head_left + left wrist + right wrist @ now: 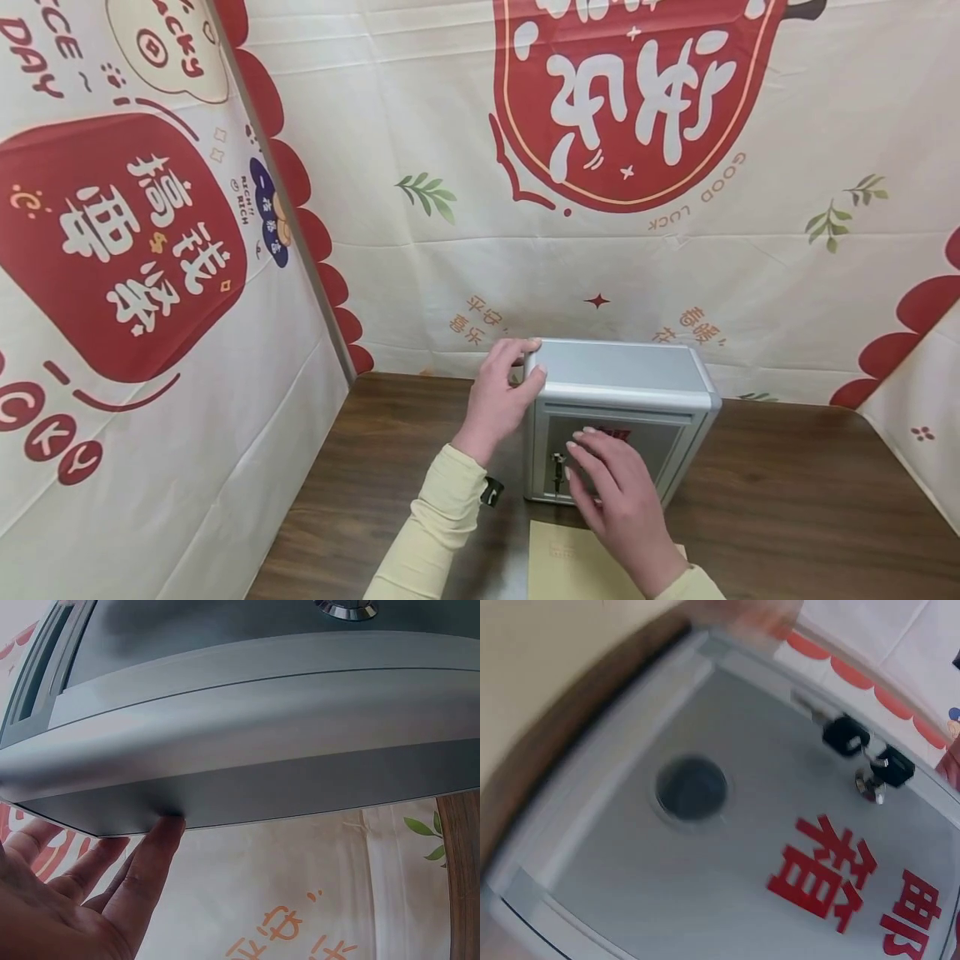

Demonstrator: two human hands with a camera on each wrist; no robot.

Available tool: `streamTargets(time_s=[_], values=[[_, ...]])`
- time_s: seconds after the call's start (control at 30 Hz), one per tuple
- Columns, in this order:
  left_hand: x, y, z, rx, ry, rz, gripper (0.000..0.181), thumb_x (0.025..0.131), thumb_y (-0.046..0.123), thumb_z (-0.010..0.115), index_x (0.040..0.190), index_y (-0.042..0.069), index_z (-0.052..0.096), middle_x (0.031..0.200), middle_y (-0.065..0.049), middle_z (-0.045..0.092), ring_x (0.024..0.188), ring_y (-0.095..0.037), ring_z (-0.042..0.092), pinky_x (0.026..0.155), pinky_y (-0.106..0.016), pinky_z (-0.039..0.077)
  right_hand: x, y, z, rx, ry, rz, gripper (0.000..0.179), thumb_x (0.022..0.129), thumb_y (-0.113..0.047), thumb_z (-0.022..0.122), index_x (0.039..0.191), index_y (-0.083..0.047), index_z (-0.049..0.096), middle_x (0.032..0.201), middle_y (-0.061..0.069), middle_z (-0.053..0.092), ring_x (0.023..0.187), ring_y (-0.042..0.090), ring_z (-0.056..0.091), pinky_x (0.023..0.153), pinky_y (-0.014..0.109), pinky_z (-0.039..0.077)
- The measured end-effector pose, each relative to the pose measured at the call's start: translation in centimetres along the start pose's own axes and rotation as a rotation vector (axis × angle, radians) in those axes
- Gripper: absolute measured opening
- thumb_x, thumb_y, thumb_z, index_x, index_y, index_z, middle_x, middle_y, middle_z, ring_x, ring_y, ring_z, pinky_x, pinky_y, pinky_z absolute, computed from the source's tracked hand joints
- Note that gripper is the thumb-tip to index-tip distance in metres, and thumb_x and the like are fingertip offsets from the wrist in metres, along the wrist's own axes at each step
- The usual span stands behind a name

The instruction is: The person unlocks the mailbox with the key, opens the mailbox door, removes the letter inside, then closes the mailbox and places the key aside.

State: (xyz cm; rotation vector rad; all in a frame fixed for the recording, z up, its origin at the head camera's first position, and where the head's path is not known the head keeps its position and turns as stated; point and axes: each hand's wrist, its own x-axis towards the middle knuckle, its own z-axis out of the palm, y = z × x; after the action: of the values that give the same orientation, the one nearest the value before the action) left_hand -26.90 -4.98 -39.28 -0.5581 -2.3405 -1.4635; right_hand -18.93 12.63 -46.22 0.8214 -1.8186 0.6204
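Observation:
A silver-grey metal mailbox [622,371] stands on the table, with red characters on its front door. Two keys with black heads [870,750] hang at the door's lock, one inserted. My left hand [498,396] touches the box's upper left edge, and in the left wrist view its extended fingers [150,874] press the side panel. My right hand [622,500] hovers before the door, fingers slightly bent near the keys and holding nothing. Below the box a yellow paper envelope [566,571] lies partly beneath the right forearm. A dark round spot [691,787] shows on the door.
The brown wooden table [787,492] extends on both sides of the box. Printed cloth hangs behind it [450,275] and at the left [247,467], close to the table's edges. A small black device [491,492] sits on the left wrist.

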Motion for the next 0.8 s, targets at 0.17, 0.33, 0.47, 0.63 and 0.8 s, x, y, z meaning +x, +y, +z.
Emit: streamTargets(time_s=[0.17,0.33,0.47,0.63,0.8], values=[[0.0,0.0,0.1,0.003,0.003,-0.002,0.035,0.090,0.032,0.059,0.125,0.023,0.061,0.122,0.012,0.052,0.108,-0.011,0.053,0.075,-0.030,0.050,-2.3,-0.7,-0.2,0.032,-0.106,0.187,0.037,0.097,-0.031,0.051,0.111,0.000,0.065,0.109,0.012,0.064,0.098,0.029,0.060,0.096,0.028,0.037],[0.0,0.0,0.1,0.004,0.002,-0.009,0.035,0.090,0.031,0.059,0.124,0.023,0.061,0.122,0.012,0.052,0.108,-0.010,0.053,0.075,-0.030,0.049,-4.4,-1.8,-0.3,0.011,-0.277,0.465,0.031,0.090,-0.019,0.064,0.118,-0.006,0.061,0.112,0.005,0.063,0.103,0.023,0.059,0.086,0.038,0.045],[0.0,0.0,0.0,-0.001,0.003,-0.008,0.035,0.091,0.031,0.059,0.125,0.023,0.061,0.122,0.012,0.052,0.109,-0.011,0.053,0.075,-0.031,0.050,-5.1,-2.5,0.2,0.066,-0.349,0.688,0.033,0.090,-0.015,0.066,0.121,-0.007,0.058,0.115,0.003,0.063,0.106,0.021,0.060,0.083,0.044,0.049],[0.0,0.1,0.1,-0.001,0.004,-0.001,0.035,0.090,0.031,0.060,0.124,0.023,0.061,0.121,0.011,0.052,0.108,-0.011,0.054,0.075,-0.031,0.050,-5.1,-2.8,0.8,0.219,-0.378,0.902,0.030,0.096,-0.022,0.057,0.123,-0.008,0.056,0.114,0.002,0.064,0.106,0.021,0.060,0.075,0.036,0.053],[0.0,0.1,0.2,-0.008,0.005,-0.004,0.035,0.090,0.030,0.061,0.125,0.023,0.061,0.122,0.012,0.052,0.108,-0.011,0.053,0.076,-0.031,0.050,-4.8,-2.8,1.1,0.279,-0.369,0.983,0.029,0.100,-0.026,0.049,0.122,-0.008,0.058,0.111,0.002,0.066,0.104,0.020,0.061,0.081,0.040,0.051]])
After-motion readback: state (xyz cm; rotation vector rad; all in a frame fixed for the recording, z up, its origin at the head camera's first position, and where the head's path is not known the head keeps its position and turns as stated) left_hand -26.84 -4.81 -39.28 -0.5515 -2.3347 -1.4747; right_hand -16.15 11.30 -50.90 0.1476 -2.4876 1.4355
